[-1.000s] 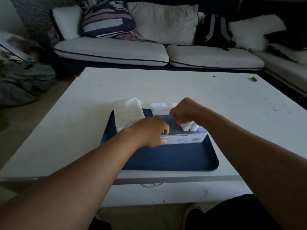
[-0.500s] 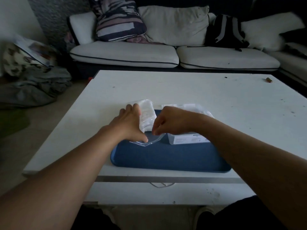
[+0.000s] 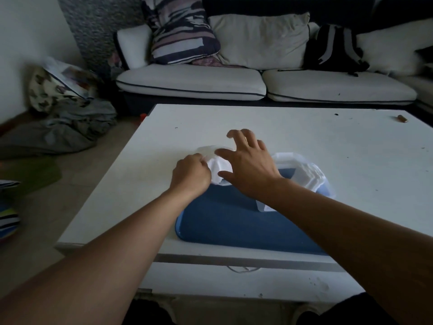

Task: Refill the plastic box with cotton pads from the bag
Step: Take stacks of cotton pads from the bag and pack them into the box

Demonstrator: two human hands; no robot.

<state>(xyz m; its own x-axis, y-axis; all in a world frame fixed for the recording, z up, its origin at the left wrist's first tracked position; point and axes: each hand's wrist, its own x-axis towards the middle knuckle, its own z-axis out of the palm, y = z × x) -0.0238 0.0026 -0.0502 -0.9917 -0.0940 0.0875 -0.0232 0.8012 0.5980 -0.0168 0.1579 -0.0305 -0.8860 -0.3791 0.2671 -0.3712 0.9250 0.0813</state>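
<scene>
A clear plastic box (image 3: 219,166) sits at the far left corner of the blue tray (image 3: 234,221), partly over the white table (image 3: 304,137). My left hand (image 3: 191,175) grips the box's left side with curled fingers. Over the box's right side lies my right hand (image 3: 248,165), fingers spread and straight; whether it touches the box is unclear. To the right, on the tray, the translucent bag (image 3: 307,174) shows stacked white cotton pads; my right forearm partly hides it.
A small brown object (image 3: 402,118) lies at the table's far right. Behind the table stands a white sofa (image 3: 192,82) with cushions and a black backpack (image 3: 335,48). Clothes and bags are piled on the floor to the left (image 3: 65,123).
Both hands moved left from the bag to the plastic box. The right hand went from curled to spread open. The box shifted toward the tray's far left corner.
</scene>
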